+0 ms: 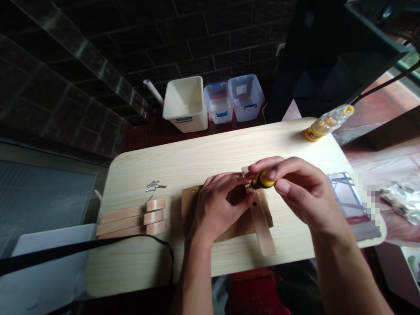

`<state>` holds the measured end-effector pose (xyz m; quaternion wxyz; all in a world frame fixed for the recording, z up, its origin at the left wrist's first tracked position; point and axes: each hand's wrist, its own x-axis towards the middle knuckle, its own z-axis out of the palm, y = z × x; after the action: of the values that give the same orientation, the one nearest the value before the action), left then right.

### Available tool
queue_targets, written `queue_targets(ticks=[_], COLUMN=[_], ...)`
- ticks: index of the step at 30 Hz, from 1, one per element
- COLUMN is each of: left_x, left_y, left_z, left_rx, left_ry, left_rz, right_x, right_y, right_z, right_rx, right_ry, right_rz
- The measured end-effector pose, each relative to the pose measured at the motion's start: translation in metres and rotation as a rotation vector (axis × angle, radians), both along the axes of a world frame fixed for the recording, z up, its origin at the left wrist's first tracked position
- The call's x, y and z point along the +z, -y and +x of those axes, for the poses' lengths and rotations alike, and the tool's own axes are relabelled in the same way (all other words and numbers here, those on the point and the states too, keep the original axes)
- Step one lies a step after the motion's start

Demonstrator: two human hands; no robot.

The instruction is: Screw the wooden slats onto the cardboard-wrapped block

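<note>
My right hand [303, 186] grips a yellow-and-black screwdriver [261, 180] between thumb and fingers, its tip pointing left toward a pale wooden strip [265, 236]. A dark round hole shows in the strip below the tip. My left hand [215, 203] rests over a brown cardboard-like piece [229, 229], its thumb and index finger closed about the strip beside the screwdriver tip. Any screw at the tip is hidden by the fingers. The strip lies across the brown piece, its near end reaching past it.
On the left of the table [138, 162] lie several screws [154, 186] and several wooden pieces with rounded ends [124, 221]. A clear bottle-shaped container [330, 122] stands at the back right, a glossy tablet-like panel [354, 205] at the right. Beyond the table sit plastic bins [185, 118].
</note>
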<state>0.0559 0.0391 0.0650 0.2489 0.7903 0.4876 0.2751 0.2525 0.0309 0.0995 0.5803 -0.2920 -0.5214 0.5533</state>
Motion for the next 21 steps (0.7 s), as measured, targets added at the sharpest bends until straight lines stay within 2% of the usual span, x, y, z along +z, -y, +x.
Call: queue_targets(ticks=[21], left_x=[0.0012], left_y=[0.0002], left_z=[-0.0003], left_rx=[-0.007], left_ry=[-0.014], left_rz=[-0.023], right_x=[0.0014], right_y=[0.0001], right_z=[-0.0023], right_rx=[-0.037], right_ry=[0.057], right_rz=[-0.006])
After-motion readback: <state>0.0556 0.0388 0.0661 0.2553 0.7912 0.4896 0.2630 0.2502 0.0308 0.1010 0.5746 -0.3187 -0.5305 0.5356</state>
